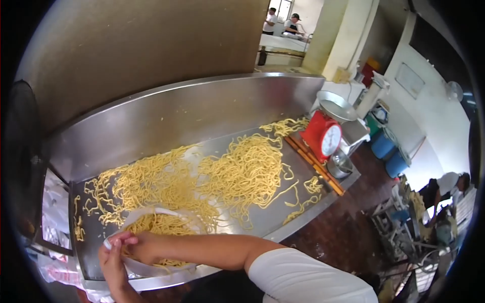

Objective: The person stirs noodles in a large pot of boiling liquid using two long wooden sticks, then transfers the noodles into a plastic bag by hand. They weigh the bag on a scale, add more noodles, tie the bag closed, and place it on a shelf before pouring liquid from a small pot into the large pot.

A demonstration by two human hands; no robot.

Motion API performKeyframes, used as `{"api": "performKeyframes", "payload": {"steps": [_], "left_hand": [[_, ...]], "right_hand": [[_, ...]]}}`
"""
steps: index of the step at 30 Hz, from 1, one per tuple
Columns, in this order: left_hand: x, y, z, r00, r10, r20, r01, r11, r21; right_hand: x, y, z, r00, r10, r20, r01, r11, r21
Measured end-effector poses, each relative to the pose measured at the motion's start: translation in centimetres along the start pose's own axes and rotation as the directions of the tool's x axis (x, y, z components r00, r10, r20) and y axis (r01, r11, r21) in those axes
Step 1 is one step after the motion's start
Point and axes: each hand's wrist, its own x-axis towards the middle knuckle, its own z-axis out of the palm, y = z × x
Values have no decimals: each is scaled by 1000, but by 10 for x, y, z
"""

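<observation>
A white plastic bag (132, 218), its mouth spread wide, sits at the steel table's near edge with yellow noodles (164, 223) inside. At its left rim, my left hand (113, 260) is closed with the thumb and fingers pinching the white edge. My right arm crosses over the bag from the right, and my right hand (143, 248) dips in at the left side, its fingers mostly hidden. Behind the bag, loose noodles (146, 182) are spread over the table, and a thicker noodle heap (250, 169) lies to the right.
A steel backboard (202, 108) borders the far side. On the right stand a red dial scale (322, 134) with a metal pan, a metal bowl (340, 165) and wooden sticks (314, 164). Blue bins (397, 162) and machinery (404, 222) lie beyond. Other people (292, 24) work in the background.
</observation>
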Motion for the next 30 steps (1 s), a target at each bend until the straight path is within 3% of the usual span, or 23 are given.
{"api": "performKeyframes", "payload": {"steps": [1, 2, 4, 5, 6, 7, 8, 9, 10, 11, 12, 13, 14, 15, 17, 19, 21, 25, 26, 27, 28, 30], "left_hand": [[-2, 3, -2, 998, 3, 61, -1, 999, -37], [-3, 1, -2, 997, 2, 73, 1, 999, -42], [-1, -2, -6, 990, 66, 123, -55, 994, -92], [3, -9, -12, 987, 96, 127, -88, 994, -70], [6, -15, -19, 983, 100, 155, -89, 993, -76], [7, -23, -26, 993, 91, 71, -83, 990, -112], [10, -35, -31, 997, 74, -1, -73, 985, -159], [14, -49, -49, 992, 86, 92, -72, 987, -144], [18, -59, -61, 993, 63, 104, -50, 992, -119], [29, -81, -78, 978, 98, 182, -70, 986, -154], [19, -49, -72, 961, -67, 267, 60, 998, 33], [19, -39, -64, 955, -52, 291, 69, 996, -49], [13, -18, -51, 990, -122, 77, 95, 953, 288], [16, -17, -52, 986, -141, 94, 105, 945, 310], [24, -34, -53, 980, -149, 128, 100, 939, 329], [34, -48, -45, 949, -129, 287, 175, 974, -141], [34, -39, -19, 938, -133, 321, 185, 973, -137], [43, -39, 15, 890, -280, 361, 313, 949, -36], [45, -38, 23, 876, -352, 330, 368, 930, 16], [52, -54, 14, 850, -307, 429, 352, 936, -28], [60, -68, 5, 848, -310, 430, 354, 935, -25], [72, -88, -6, 775, -230, 589, 362, 925, -114]], "right_hand": [[8, 12, 5, 985, -145, -89, 158, 975, 159], [3, 19, -4, 987, -134, -95, 147, 976, 160], [-7, 39, -36, 982, 101, -159, -78, 986, 147], [-13, 60, -35, 978, 109, -179, -84, 986, 142], [-21, 89, -26, 956, 114, -269, -32, 956, 292], [-33, 108, -16, 923, 147, -356, 26, 898, 438], [-49, 113, -17, 905, 197, -377, -6, 892, 451], [-68, 114, -22, 893, 407, -191, -291, 848, 444], [-89, 112, -28, 798, 602, -6, -551, 735, 394], [-108, 94, -31, 749, 650, -127, -616, 754, 226], [-122, 76, -31, 700, 673, -238, -681, 730, 59], [-126, 74, -24, 701, 693, -165, -699, 715, 35], [-129, 68, -21, 707, 702, -88, -704, 710, 9], [-137, 58, -15, 684, 723, -97, -724, 689, 33], [-155, 30, -13, 720, 683, -125, -690, 723, -25], [-164, 26, -8, 715, 685, -142, -693, 720, -17], [-170, 34, 8, 745, 628, -224, -641, 767, 16], [-189, 46, 27, 684, 620, -384, -614, 774, 155], [-196, 48, 30, 680, 570, -461, -515, 819, 254], [-203, 51, 33, 662, 522, -537, -399, 853, 337], [-209, 55, 37, 662, 524, -536, -398, 851, 341], [-221, 66, 48, 464, 483, -743, -282, 875, 393]]}}
